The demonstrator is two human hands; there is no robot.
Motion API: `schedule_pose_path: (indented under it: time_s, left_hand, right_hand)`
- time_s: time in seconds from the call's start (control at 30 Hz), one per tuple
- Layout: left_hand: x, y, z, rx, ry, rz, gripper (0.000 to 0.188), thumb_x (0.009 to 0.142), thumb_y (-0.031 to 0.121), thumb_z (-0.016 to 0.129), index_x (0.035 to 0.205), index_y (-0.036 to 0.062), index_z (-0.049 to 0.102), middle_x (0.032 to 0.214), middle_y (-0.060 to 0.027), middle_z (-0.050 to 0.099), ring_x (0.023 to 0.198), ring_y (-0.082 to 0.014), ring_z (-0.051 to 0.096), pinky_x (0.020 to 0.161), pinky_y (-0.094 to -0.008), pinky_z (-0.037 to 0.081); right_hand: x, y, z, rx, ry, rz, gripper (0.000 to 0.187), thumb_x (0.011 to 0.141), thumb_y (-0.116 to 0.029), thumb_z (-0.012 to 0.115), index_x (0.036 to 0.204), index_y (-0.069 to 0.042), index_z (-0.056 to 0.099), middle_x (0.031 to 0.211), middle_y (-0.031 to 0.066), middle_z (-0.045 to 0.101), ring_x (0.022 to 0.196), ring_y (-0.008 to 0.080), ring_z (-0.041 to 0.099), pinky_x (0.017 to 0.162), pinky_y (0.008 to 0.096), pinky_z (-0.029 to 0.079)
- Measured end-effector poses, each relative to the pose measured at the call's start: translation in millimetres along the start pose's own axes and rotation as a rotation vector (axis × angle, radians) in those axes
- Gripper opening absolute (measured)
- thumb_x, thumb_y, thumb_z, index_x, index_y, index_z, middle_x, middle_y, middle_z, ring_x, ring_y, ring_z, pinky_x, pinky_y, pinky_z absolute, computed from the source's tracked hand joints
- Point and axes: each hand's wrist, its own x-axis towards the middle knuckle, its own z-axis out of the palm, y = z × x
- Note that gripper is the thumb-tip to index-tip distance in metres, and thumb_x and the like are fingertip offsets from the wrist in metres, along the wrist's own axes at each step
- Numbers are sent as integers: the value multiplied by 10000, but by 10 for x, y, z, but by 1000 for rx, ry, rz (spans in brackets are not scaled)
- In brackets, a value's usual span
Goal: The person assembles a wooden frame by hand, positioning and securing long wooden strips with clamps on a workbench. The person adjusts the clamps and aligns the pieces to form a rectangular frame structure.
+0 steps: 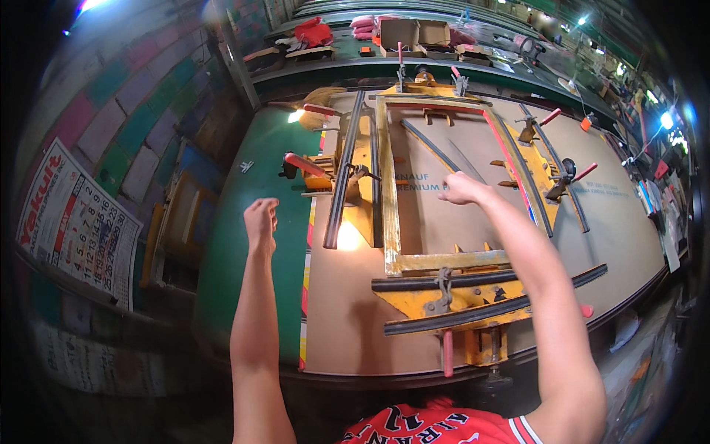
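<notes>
My right hand (464, 189) is closed at the near end of a thin dark strip (427, 143). The strip slants away to the far left above the cardboard, and the fingers cover its near end. Around this spot lies a rectangular frame (393, 192) with worn yellowish edges and red along parts of its inside. My left hand (261, 222) is curled into a loose fist over the green surface (237, 274), left of the frame, with nothing sticking out of it. Yellow clamp jaws (362, 192) with black bars stand along the frame's left side.
More clamps sit on the near side (458, 300), right side (540, 152) and far side (425, 87), with red handles jutting out. Brown cardboard (336, 325) covers much of the table. Open boxes (414, 35) stand on a bench behind. A calendar (81, 222) hangs on the left wall.
</notes>
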Motion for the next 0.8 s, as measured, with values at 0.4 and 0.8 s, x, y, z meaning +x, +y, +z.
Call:
schedule_pose_path:
  time_s: [0.4,0.8]
  left_hand:
    - [378,-1642,214,-147,-358,-492,148,924,38,500,1026,-10,597,846,-98,641,665,-190,624,607,-299,545]
    - [-172,-1764,1072,-204,-573,-523,370,781,-7,769,911,135,453,848,6,566,788,-121,607,799,-295,485]
  right_hand:
    - [1396,-913,982,532,398,370,1139,716,-550,765,1448,145,237,1267,337,565,1182,415,578,1019,414,461]
    - [1564,-1105,959,532,371,485,758,685,-299,805,1189,109,412,986,278,683,937,396,688,843,433,560]
